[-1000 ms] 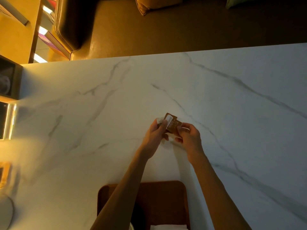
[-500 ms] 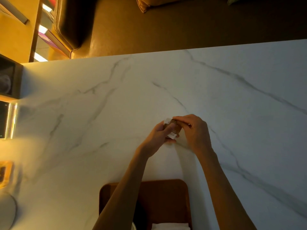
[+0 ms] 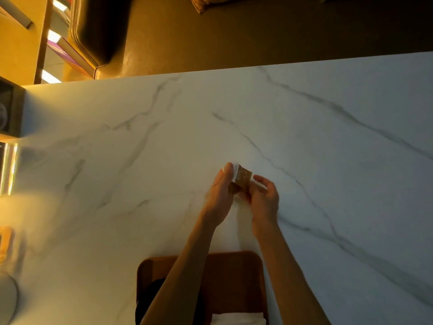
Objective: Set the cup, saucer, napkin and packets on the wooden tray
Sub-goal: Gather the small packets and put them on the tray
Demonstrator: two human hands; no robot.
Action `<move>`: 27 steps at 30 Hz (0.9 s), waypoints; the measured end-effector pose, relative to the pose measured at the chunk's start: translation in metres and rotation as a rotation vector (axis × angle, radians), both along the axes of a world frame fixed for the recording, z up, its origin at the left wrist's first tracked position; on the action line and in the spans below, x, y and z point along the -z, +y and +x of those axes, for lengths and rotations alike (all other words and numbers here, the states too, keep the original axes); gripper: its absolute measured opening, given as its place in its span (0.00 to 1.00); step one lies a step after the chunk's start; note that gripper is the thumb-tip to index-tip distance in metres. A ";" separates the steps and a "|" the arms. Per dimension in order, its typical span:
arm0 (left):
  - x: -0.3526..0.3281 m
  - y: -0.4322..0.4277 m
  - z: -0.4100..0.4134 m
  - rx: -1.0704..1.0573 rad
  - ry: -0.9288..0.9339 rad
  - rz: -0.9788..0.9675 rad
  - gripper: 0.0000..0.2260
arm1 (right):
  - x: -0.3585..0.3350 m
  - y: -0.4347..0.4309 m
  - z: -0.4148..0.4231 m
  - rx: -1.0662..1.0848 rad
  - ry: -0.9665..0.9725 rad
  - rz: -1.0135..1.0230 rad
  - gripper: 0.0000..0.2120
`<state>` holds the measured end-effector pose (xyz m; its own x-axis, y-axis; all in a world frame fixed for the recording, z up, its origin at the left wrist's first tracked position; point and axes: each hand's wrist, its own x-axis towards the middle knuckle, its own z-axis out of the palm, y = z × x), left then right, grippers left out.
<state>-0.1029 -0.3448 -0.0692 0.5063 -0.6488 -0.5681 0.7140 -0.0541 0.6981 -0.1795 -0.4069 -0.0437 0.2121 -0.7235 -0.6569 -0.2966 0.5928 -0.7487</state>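
Above the middle of the white marble table, my left hand holds small brown and white packets pinched upright between thumb and fingers. Just right of them, my right hand has curled, parted fingers; its fingertips touch or nearly touch the packets' lower edge. At the near edge lies the wooden tray, partly under my forearms. A folded white napkin rests on the tray's near right part, and a dark round shape sits on its left, mostly hidden by my left arm.
A dark box stands at the table's left edge, with a lit strip below it. A round pale object and an orange item sit at the near left. Beyond the far table edge are a dark seat and brown floor.
My right hand covered the packets half a second ago and has since drawn back to the right with fingers parted. The packets now stand upright in my left hand.
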 end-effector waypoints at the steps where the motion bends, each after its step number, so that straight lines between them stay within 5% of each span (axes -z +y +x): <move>1: 0.001 -0.002 -0.003 0.027 -0.060 0.040 0.18 | -0.001 0.008 0.004 0.050 -0.026 0.039 0.11; 5: 0.002 -0.003 -0.004 0.099 -0.257 0.198 0.05 | 0.002 0.021 0.008 -0.127 0.047 -0.037 0.12; 8: -0.003 -0.001 0.011 0.276 -0.458 0.349 0.07 | 0.004 0.012 0.001 -0.362 0.239 -0.419 0.14; 10: -0.006 0.001 0.020 0.481 -0.621 0.417 0.05 | 0.004 -0.002 -0.001 -0.493 0.203 -0.650 0.19; 14: -0.009 0.000 0.029 0.761 -0.988 0.486 0.07 | 0.013 -0.024 0.003 -0.748 0.054 -0.754 0.15; 18: -0.009 0.000 0.032 0.494 -0.992 0.423 0.15 | 0.026 -0.031 0.004 -0.590 0.033 -0.663 0.07; 21: -0.001 0.003 0.030 0.311 -1.082 0.394 0.09 | 0.035 -0.030 0.005 -0.465 0.031 -0.617 0.10; 27: 0.027 0.007 0.015 0.218 -1.268 0.558 0.12 | 0.060 -0.011 0.009 -0.492 0.079 -0.815 0.15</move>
<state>-0.0875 -0.3377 -0.0963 0.7818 -0.6234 -0.0120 -0.4367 -0.5611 0.7032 -0.1709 -0.4182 -0.1039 0.5909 -0.8066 -0.0160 -0.4411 -0.3065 -0.8435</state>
